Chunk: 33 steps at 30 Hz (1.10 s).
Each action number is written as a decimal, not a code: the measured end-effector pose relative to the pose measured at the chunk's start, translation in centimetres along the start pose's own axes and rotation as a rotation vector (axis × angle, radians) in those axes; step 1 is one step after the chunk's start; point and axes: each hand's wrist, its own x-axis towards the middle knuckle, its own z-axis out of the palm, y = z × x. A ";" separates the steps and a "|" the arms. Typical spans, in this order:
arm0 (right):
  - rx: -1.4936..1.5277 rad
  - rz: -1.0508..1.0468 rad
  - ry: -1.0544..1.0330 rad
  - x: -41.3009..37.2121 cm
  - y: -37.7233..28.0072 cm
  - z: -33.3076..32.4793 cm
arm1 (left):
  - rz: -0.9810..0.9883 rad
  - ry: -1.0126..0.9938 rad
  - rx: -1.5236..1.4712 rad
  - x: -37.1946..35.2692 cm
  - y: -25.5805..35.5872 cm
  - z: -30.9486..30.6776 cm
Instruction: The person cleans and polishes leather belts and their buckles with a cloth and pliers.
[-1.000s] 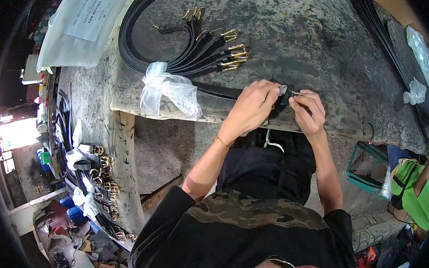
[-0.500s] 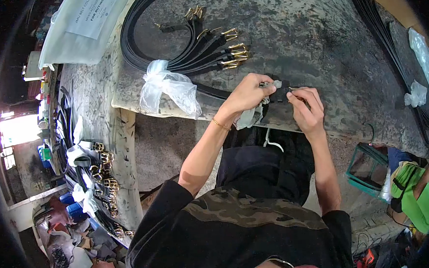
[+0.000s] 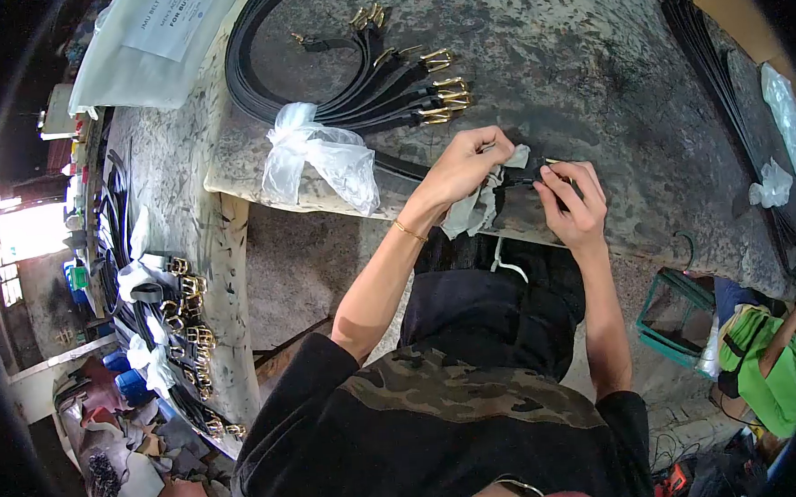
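My left hand (image 3: 464,166) grips a pale crumpled cloth (image 3: 477,204) and presses it against the end of a black belt (image 3: 394,166) at the near edge of the worktable (image 3: 587,77). My right hand (image 3: 573,201) pinches the belt's buckle end, where a small gold piece shows between its fingertips. The two hands are a few centimetres apart on the same belt end. The belt runs left under a knotted clear plastic bag (image 3: 317,158).
A bundle of black belts with gold buckles (image 3: 380,78) lies fanned on the table beyond my hands. More black straps (image 3: 721,60) line the right side. A lower bench on the left carries buckled belts (image 3: 181,323). A person in green (image 3: 773,355) sits lower right by a green crate (image 3: 676,310).
My left hand has drawn the cloth out from under it, so the cloth now hangs below the belt end. My right hand stays on the buckle end.
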 end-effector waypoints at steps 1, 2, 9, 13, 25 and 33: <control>0.004 0.000 0.005 0.0 0.0 0.0 | 0.013 -0.019 0.062 -0.2 0.6 0.0; 0.004 -0.002 0.005 0.0 0.0 0.0 | 0.025 -0.037 0.125 -0.4 1.0 0.1; -0.014 -0.054 -0.002 -0.5 -0.1 -0.2 | 0.028 -0.007 0.202 -0.1 0.7 0.6; -0.013 -0.096 0.007 -0.5 0.0 -0.2 | 0.059 0.036 0.179 0.3 0.4 1.0; -0.028 -0.094 -0.004 -0.7 0.2 -0.2 | 0.017 0.167 0.157 0.1 0.5 1.6; -0.028 -0.089 0.018 -0.4 0.1 -0.1 | -0.031 0.139 -0.062 1.5 -1.4 -0.3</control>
